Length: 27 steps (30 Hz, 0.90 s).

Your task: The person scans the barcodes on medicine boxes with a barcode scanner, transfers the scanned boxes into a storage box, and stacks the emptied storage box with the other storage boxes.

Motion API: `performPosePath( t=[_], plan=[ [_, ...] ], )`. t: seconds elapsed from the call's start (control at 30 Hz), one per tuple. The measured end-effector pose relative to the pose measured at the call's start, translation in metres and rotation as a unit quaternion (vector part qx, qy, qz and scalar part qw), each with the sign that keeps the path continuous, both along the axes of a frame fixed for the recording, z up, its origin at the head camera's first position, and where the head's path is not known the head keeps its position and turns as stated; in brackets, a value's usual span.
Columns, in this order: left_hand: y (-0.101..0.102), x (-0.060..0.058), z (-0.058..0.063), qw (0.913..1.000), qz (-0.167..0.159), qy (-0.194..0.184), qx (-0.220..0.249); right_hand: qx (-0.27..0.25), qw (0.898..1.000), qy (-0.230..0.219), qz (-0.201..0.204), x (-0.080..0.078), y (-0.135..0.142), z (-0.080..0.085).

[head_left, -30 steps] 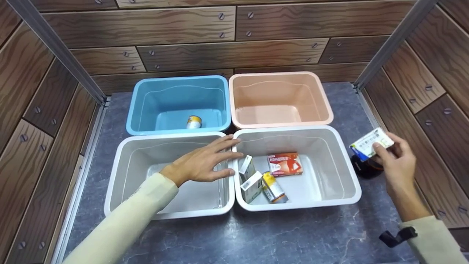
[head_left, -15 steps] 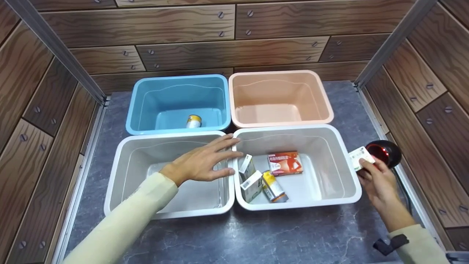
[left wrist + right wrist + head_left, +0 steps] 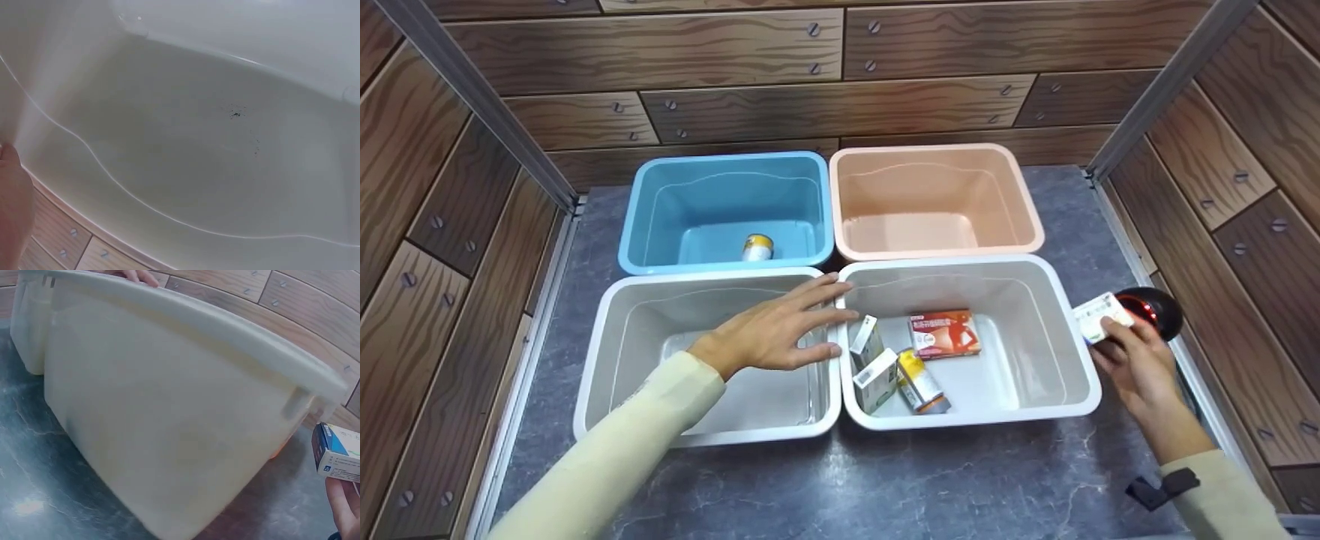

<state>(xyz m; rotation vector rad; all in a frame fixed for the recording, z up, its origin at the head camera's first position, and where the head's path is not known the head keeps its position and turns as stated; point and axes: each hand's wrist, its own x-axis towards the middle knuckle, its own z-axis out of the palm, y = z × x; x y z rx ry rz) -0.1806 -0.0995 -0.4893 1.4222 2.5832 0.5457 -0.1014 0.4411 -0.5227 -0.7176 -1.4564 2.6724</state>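
Observation:
My right hand point(image 3: 1140, 367) pinches a small white medicine box point(image 3: 1099, 315) with blue at one end, thumb on its top face. The box is just outside the right grey bin point(image 3: 975, 418), beside a black scanner point(image 3: 1166, 311) that glows red. In the right wrist view, the blue-marked end of the box point(image 3: 340, 458) faces the camera, above the fingers. My left hand point(image 3: 780, 322) rests with spread, straight fingers across the adjoining rims of the right bin and the left grey bin point(image 3: 592, 375); it holds nothing.
In the right grey bin lie a red box point(image 3: 945, 334), a yellow-and-white bottle point(image 3: 922, 382) and two white boxes, one point(image 3: 876, 382) nearer. Behind stand a blue bin point(image 3: 630, 225) with a small yellow-and-white bottle point(image 3: 757, 249), and a peach bin point(image 3: 1031, 217). Wood-patterned walls point(image 3: 750, 49) enclose the table.
Over the second my right hand has moved left and nearer with the box, beside the right bin's rim. The scanner shows farther right and lit red. My left hand stays put.

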Motion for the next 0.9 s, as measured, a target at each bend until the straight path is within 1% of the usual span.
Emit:
performPosePath(
  t=[0.07,0.2,0.3,0.4,0.53,0.7,0.9],
  plan=[
    [0.0,0.0,0.0,1.0,0.001,-0.001,0.0,0.025,1.0,0.009,-0.007,-0.007,-0.001,0.009],
    [-0.001,0.0,0.0,1.0,0.002,-0.002,0.001,0.057,0.998,0.032,-0.022,-0.024,-0.003,0.032],
    [0.0,0.0,0.001,1.0,0.002,-0.003,0.0,0.069,0.996,0.053,-0.021,-0.037,-0.005,0.048],
    [0.0,0.0,0.001,1.0,0.003,-0.005,-0.005,0.078,0.995,0.063,-0.021,-0.052,-0.007,0.064],
    [0.0,0.0,0.002,0.9999,0.005,-0.009,-0.008,0.089,0.992,0.08,-0.028,-0.073,-0.015,0.081],
    [-0.001,0.0,0.002,1.0,0.005,-0.008,-0.004,0.143,0.985,0.087,-0.029,-0.1,-0.034,0.093],
    [0.0,0.0,0.0,1.0,-0.003,-0.007,-0.006,0.211,0.975,0.068,-0.012,-0.13,-0.064,0.096]
  ],
)
